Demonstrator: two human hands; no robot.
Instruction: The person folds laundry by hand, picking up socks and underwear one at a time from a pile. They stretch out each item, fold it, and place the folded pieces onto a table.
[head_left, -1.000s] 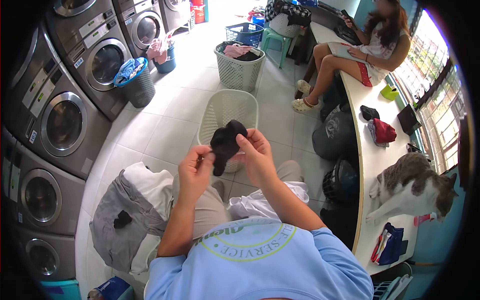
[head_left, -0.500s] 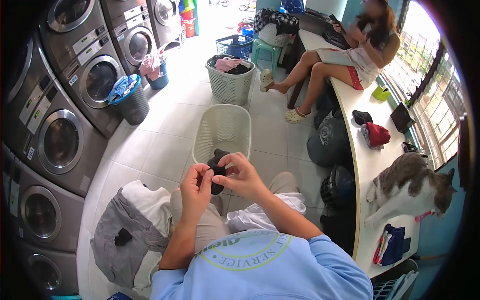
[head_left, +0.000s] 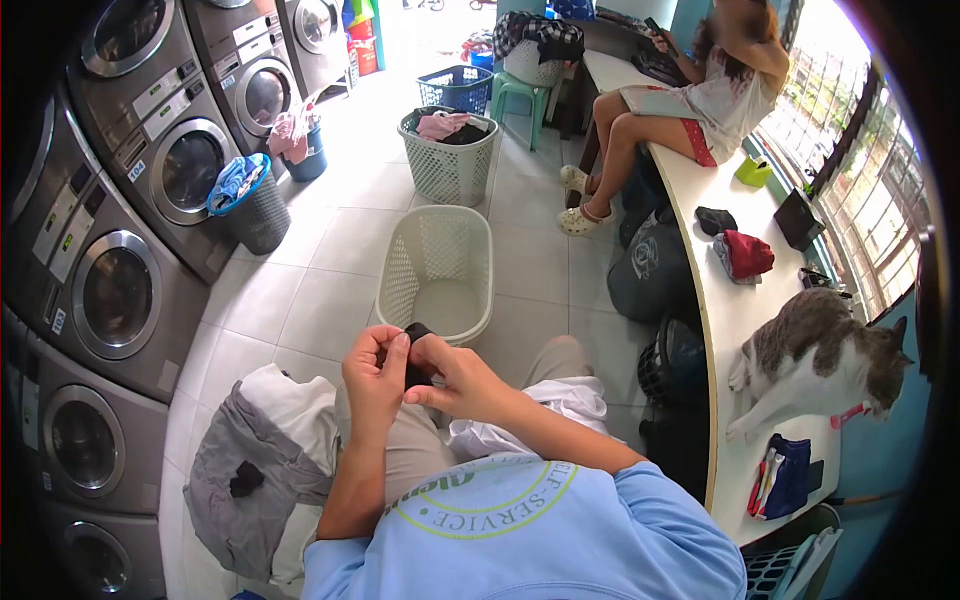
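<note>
Above my lap, a small black sock (head_left: 416,370) is bunched between my two hands. My left hand (head_left: 374,378) pinches it from the left, thumb up. From the other side my right hand (head_left: 462,382) grips it, fingers curled over and hiding much of the fabric. White cloth (head_left: 560,408) lies across my right thigh. To my left are grey laundry (head_left: 245,440) and white laundry (head_left: 290,400) in a pile, with another small black piece (head_left: 246,478) on top. Just beyond my hands a white perforated laundry basket (head_left: 440,300) stands on the floor.
Washing machines (head_left: 115,295) line the left side. A fuller basket (head_left: 448,165) stands farther ahead. On the right-hand counter (head_left: 690,215) are a cat (head_left: 810,360), folded clothes (head_left: 783,478) and a red bundle (head_left: 745,257). A person (head_left: 735,110) sits at its far end.
My fingers have closed farther around the sock, and less of it shows. The seated person has raised an arm toward the head and drawn the feet together. My view has shifted slightly.
</note>
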